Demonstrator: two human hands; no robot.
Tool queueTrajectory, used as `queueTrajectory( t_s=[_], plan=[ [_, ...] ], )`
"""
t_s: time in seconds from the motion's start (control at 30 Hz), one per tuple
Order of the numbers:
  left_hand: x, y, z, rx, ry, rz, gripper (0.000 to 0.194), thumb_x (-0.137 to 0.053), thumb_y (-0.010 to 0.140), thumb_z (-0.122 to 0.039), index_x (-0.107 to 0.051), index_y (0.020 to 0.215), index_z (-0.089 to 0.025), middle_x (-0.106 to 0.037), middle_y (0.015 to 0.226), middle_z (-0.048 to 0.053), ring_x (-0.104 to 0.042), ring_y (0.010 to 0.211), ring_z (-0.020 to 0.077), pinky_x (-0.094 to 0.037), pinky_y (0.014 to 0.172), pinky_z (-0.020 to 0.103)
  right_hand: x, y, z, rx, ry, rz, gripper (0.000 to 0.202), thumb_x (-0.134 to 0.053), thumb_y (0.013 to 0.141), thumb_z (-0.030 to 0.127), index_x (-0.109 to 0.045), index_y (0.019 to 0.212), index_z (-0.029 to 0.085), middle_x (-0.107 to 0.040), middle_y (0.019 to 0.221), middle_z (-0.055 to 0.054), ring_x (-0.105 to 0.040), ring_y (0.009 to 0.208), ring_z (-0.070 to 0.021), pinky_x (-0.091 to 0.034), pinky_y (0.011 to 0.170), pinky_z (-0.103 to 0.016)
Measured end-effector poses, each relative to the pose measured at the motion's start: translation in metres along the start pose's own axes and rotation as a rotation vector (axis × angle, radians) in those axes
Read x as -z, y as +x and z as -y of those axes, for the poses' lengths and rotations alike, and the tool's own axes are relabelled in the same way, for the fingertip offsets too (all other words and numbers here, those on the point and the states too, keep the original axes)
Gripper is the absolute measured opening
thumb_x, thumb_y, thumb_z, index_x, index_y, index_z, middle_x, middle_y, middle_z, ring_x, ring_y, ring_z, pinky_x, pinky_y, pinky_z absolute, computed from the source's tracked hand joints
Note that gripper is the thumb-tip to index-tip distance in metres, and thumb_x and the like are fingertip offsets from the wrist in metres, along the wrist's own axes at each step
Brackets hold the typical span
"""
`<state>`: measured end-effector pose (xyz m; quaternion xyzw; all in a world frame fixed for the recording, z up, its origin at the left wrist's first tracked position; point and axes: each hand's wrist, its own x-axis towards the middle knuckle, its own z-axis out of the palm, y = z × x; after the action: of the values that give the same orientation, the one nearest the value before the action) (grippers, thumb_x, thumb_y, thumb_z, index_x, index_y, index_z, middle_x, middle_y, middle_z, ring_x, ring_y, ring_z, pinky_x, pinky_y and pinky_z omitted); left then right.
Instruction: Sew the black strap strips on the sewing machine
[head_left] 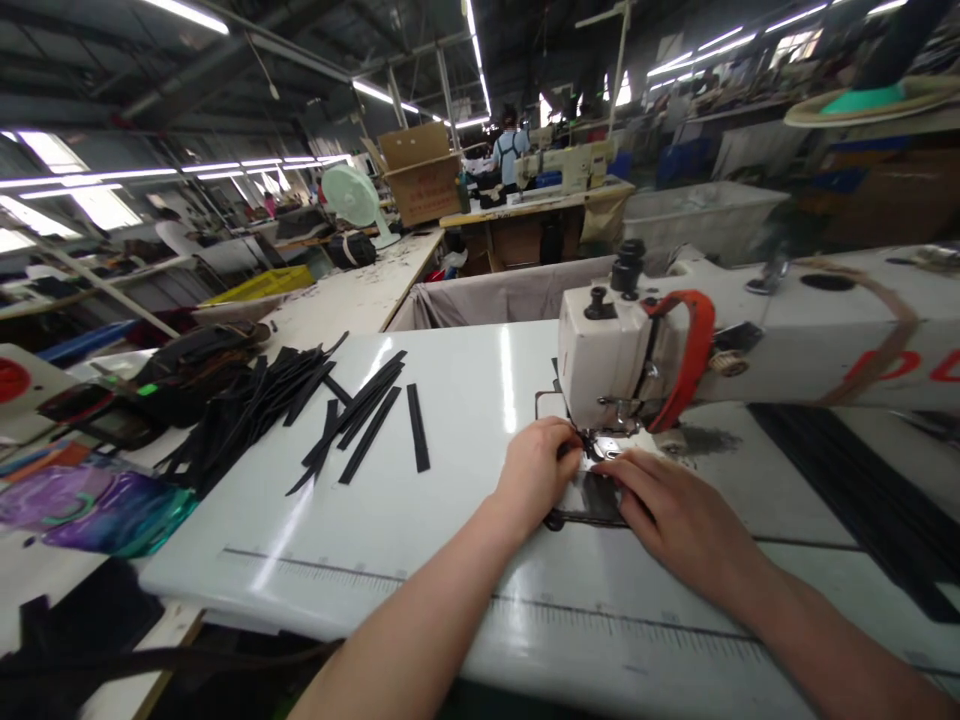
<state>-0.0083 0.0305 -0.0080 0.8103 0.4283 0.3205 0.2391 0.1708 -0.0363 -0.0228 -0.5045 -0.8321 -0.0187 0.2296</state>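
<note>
Both hands meet at the needle area of a white sewing machine (600,345), which has an orange-red lever guard (694,350) on its head. My left hand (536,470) is closed, fingertips curled in just left of the presser foot. From the right, my right hand (667,500) reaches the same spot, its thumb and forefinger pinched close together. Whatever lies between the fingers is hidden or too small to name. A metal plate (600,495) shows under the hands. Several black strips (371,410) are scattered on the white machine table (450,530) left of my hands.
A larger heap of black strips (247,410) lies at the table's left edge, beside a shiny purple-teal pouch (97,505). Long black strips (855,500) rest under the machine arm. Farther back are a fan (352,197), a cardboard box (424,175) and a person (510,150).
</note>
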Motion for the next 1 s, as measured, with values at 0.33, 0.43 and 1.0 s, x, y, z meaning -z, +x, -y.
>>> queueTrajectory(
  t_s=[0.33,0.43,1.0],
  plan=[
    [-0.0023,0.0019,0.0004,0.038,0.019,-0.017,0.011,-0.066,0.078,-0.006,-0.071,0.079,-0.017,-0.07,0.084,0.002,-0.065,0.08,0.0165,-0.048,0.074,0.024,0.0037,0.002,0.0048,-0.063,0.047,0.039,0.03,-0.044,0.084,0.005,-0.06,0.105,0.018,-0.063,0.102,-0.009,-0.061,0.092,-0.0254,-0.05,0.081,-0.042],
    [-0.0028,0.0025,0.0011,0.043,0.027,-0.015,0.012,-0.066,0.078,-0.006,-0.071,0.079,-0.017,-0.069,0.083,0.001,-0.065,0.078,0.0158,-0.047,0.072,0.024,0.0042,0.0019,0.0055,-0.079,0.065,0.05,0.029,-0.044,0.085,0.005,-0.06,0.106,0.018,-0.063,0.102,-0.009,-0.06,0.094,-0.0258,-0.049,0.083,-0.043],
    [-0.0048,0.0038,0.0076,-0.041,0.055,-0.054,0.015,-0.062,0.08,-0.008,-0.066,0.092,-0.017,-0.066,0.101,0.005,-0.061,0.098,0.0189,-0.05,0.088,0.03,0.0038,0.0015,0.0055,-0.06,0.074,0.023,0.03,-0.045,0.084,0.004,-0.061,0.106,0.018,-0.063,0.1,-0.008,-0.061,0.093,-0.0246,-0.049,0.082,-0.041]
  ],
)
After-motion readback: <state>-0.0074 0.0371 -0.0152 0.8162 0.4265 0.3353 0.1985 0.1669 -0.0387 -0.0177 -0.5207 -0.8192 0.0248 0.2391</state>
